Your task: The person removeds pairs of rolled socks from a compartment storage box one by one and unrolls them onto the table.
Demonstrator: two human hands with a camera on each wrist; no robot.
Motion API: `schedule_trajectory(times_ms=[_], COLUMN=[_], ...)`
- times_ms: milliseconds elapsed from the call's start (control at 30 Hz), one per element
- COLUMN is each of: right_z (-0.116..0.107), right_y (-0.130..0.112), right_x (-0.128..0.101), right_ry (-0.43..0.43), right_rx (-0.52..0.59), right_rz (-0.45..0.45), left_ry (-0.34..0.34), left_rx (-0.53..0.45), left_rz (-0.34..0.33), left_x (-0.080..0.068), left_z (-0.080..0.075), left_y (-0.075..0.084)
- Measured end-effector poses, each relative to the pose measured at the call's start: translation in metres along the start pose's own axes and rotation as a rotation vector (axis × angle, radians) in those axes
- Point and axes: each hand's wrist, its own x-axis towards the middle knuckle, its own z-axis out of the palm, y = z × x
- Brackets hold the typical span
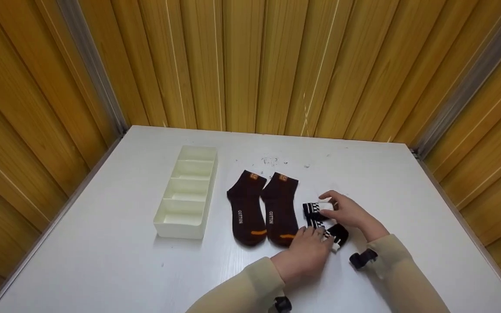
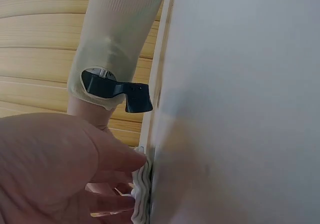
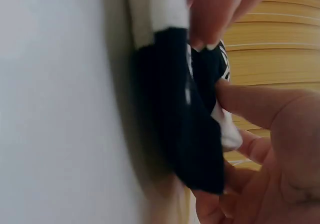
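A pair of black-and-white socks (image 1: pixel 339 234) with checkered bands lies bent on the table, to the right of the brown pair. My right hand (image 1: pixel 350 211) pinches their far, white-patched end between thumb and fingers. In the right wrist view the dark fabric (image 3: pixel 185 114) is lifted and folded over by that hand (image 3: pixel 270 134). My left hand (image 1: pixel 307 250) holds the nearer part down, its fingers over the checkered band. From the left wrist, my left thumb and fingers (image 2: pixel 117 201) meet at wavy white layers of fabric (image 2: pixel 142 189).
Two dark brown socks (image 1: pixel 246 213) with orange toe marks lie flat side by side, close to my left fingertips. Further left stands a pale box (image 1: pixel 202 232) divided into several compartments. Wood-look panels (image 1: pixel 242 65) wall in the white table (image 1: pixel 102 243).
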Motion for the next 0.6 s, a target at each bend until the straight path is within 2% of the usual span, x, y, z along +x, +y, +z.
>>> schedule_trajectory(times_ms=[133,233,400,600], right_z=[0.003,0.002,-0.002,-0.003], right_y=[-0.002,-0.004,-0.006,-0.004], right_x=[0.001,0.000,-0.002,0.011], right_ry=[0.066,0.029,-0.076,-0.022], right_rx=[-0.045,-0.064,-0.043,-0.067], right_rz=[-0.123,-0.181,-0.092,-0.023], left_ry=[-0.039,-0.048,-0.052,-0.036], left_rx=[-0.003,-0.010,-0.038,-0.028], left_rz=[0.005,0.010,0.016,0.020], left_x=[0.000,-0.001,-0.002,-0.003], left_z=[0.001,0.002,0.003,0.003], left_y=[-0.001,0.000,0.001,0.001])
